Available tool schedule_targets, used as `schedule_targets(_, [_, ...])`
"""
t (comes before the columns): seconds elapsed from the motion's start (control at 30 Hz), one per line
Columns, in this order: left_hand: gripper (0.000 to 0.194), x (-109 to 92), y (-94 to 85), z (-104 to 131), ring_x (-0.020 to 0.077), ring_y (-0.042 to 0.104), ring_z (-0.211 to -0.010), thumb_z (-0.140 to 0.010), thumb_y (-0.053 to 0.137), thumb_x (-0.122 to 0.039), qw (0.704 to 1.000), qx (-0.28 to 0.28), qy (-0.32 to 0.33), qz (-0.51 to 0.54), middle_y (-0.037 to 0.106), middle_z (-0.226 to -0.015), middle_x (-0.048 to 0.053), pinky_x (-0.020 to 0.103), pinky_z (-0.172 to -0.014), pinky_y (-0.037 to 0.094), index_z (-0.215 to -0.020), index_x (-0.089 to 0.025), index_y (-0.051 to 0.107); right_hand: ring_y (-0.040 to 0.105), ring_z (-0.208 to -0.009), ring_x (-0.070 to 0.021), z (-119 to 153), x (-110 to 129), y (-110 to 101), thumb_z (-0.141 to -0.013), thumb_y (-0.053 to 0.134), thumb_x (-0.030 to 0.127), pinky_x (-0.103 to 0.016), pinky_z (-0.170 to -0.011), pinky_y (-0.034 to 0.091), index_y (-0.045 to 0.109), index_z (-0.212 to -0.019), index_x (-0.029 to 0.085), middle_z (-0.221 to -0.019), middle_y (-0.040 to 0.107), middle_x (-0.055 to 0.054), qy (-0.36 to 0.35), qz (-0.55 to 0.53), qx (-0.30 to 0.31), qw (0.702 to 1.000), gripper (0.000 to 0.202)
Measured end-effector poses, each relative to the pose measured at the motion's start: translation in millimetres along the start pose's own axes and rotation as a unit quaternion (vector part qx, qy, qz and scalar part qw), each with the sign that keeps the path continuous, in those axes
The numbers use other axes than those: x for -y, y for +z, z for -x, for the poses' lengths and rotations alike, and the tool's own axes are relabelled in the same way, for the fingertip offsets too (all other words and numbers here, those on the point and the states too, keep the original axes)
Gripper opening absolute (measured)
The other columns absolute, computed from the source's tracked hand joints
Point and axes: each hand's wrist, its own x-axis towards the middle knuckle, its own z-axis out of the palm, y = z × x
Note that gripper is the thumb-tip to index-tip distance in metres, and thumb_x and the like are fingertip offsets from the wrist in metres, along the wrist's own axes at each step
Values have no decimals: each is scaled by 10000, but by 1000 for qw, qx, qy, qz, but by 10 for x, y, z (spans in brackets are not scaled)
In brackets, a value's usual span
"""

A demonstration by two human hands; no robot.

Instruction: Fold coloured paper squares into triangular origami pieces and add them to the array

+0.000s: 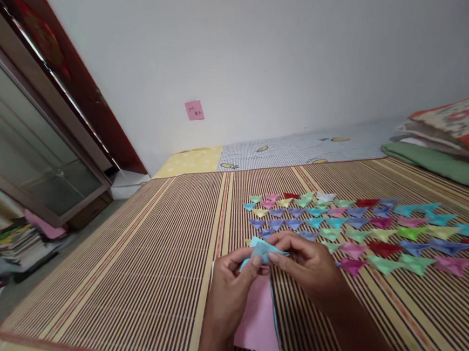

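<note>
A small light-blue folded paper (260,251) is pinched between both hands, above a striped bamboo mat (164,267). My left hand (233,284) grips its left side with thumb and fingers. On the right side, my right hand (306,259) pinches it the same way. Beneath the hands lies a stack of pink paper (256,320) with a blue edge showing along its right side; its upper part is hidden. Rows of small folded paper pieces in many colours, such as a bright green one (413,232), spread over the mat to the right.
Folded cloths (440,162) are piled at the far right. A white wall (270,59) with a pink note (194,110) rises behind the mat. At the left stand a glass-panelled door (31,121) and a stack of books (16,246) beyond the mat's edge.
</note>
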Motion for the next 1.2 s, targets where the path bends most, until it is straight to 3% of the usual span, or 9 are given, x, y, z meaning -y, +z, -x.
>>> schedule_targets(0.13, [284, 19, 56, -15, 162, 663, -704, -924, 679, -410, 1000, -8, 18, -13, 765, -771, 54, 269, -725, 514, -904, -169, 827, 649, -910, -203, 1, -14, 23, -871, 704, 257, -326, -836, 486, 673, -710, 207, -921, 680, -31, 9, -4, -5, 1000, 172])
schedule_targets(0.43, [257, -24, 146, -8, 156, 608, -634, -812, 765, -356, 997, -69, 4, -28, 681, -630, 26, 250, -641, 474, -665, -146, 747, 622, -809, -198, 4, 55, 75, -888, 680, 281, -321, -757, 475, 649, -677, 203, -813, 660, -22, 33, 11, -8, 999, 227])
schedule_targets(0.8, [240, -43, 133, 13, 129, 581, -623, -815, 771, -323, 994, -95, 26, -53, 670, -649, 5, 219, -612, 461, -670, -151, 690, 634, -842, -192, 19, 14, 142, -882, 696, 240, -329, -779, 497, 636, -708, 208, -859, 641, -20, 12, -45, -26, 999, 187])
schedule_targets(1.2, [204, -10, 216, 8, 159, 678, -712, -743, 846, -335, 988, -152, 35, 25, 724, -743, 26, 252, -691, 572, -785, -162, 747, 612, -865, -212, 30, -19, 108, -875, 697, 233, -361, -818, 482, 603, -704, 216, -841, 630, -21, -38, 20, -89, 995, 196])
